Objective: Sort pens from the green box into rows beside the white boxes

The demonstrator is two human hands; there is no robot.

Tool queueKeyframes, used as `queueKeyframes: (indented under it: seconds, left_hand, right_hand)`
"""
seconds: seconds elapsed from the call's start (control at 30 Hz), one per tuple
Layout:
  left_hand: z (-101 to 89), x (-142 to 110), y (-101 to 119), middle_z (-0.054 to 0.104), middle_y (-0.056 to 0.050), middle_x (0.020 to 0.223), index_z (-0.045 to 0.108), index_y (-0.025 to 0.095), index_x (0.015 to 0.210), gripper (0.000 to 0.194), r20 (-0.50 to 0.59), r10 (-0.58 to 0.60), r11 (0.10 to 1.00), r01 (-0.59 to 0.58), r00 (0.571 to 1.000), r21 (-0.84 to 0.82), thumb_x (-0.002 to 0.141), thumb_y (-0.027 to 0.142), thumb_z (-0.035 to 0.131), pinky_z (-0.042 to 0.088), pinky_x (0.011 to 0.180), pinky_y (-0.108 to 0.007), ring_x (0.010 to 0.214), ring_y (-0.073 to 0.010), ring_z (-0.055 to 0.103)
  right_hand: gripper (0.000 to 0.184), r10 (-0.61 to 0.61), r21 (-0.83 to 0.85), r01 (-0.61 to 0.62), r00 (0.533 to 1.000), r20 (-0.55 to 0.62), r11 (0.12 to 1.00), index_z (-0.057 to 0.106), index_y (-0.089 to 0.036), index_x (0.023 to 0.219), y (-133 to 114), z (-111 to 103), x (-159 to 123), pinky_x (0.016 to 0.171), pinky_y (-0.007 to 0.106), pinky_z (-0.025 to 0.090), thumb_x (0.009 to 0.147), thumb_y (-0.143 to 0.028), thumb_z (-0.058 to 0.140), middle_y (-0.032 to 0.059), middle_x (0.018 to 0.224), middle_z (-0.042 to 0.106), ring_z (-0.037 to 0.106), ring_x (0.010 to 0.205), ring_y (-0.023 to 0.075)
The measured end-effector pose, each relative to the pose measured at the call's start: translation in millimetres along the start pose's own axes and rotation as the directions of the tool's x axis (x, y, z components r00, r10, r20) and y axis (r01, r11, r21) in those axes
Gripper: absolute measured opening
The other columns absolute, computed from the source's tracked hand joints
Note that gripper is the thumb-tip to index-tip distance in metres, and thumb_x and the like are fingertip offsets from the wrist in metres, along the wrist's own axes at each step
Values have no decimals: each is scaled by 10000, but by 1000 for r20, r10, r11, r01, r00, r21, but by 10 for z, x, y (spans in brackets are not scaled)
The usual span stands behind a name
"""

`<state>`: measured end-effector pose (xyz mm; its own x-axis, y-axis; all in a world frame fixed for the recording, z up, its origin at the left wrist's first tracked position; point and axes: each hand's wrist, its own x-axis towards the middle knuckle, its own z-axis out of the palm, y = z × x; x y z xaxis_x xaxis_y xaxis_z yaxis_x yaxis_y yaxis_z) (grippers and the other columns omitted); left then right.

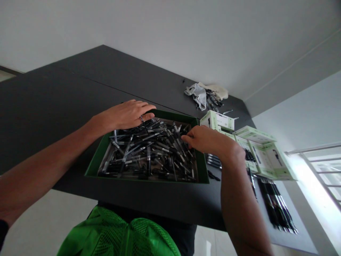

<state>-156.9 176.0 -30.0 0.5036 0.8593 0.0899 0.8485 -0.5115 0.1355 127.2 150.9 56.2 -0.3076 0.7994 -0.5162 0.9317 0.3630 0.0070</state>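
Observation:
A green open box (201, 167) sits in front of me, filled with a jumble of black and clear pens (149, 153). My left hand (130, 114) is over the box's back left edge, palm down with fingers stretched out. Just below its thumb is a dark pen (145, 127); whether they touch I cannot tell. At the right side of the box, my right hand (199, 138) reaches in among the pens with its fingers curled together and its thumb towards them. Its fingertips are partly hidden, and so is whatever lies between them.
Light green and white cartons (255, 138), some open, stand right of the box. Rows of pens (277, 204) lie at the far right. Pale cloth gloves (198, 94) and loose pens (213, 101) are near the wall. The dark table's (149, 197) front edge is close to me.

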Motion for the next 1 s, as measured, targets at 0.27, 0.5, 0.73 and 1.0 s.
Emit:
queueKeyframes:
  seconds: [0.27,0.5,0.73,1.0]
  left_hand:
    - [11,0,-8,668,-160,1489,549,201,1559,789,5,-13,1000,13,1000,-12,1100,685,127,452,1127,-476,1317,-341,648]
    - [-1,-2,2,660,-164,1504,538,194,1568,775,10,-19,1000,19,1000,-7,1105,672,141,446,1134,-472,1325,-338,641]
    - [-8,0,7,648,-177,1511,532,175,1576,779,19,-21,999,21,1000,-25,1106,664,150,432,1144,-483,1344,-352,627]
    - [1,3,7,651,-164,1513,535,182,1566,763,9,-12,1000,12,1000,-4,1112,649,137,430,1150,-459,1350,-334,629]
  right_hand:
    - [473,1,-7,-1,1000,-3,1000,824,-132,1088,-22,-4,-4,768,324,536,1093,-419,448,153,900,820,783,830,271]
    - [482,0,-4,0,1000,4,1000,822,-134,1088,-24,-9,-11,755,322,538,1095,-434,445,147,865,816,780,807,266]
    - [482,4,-7,-4,1000,4,1000,816,-114,1111,-22,0,4,753,321,538,1095,-422,445,156,895,820,778,787,258]
    - [482,22,-6,-22,1000,11,1000,796,-96,1156,-33,-12,-6,754,312,545,1098,-423,447,155,870,816,778,756,247]
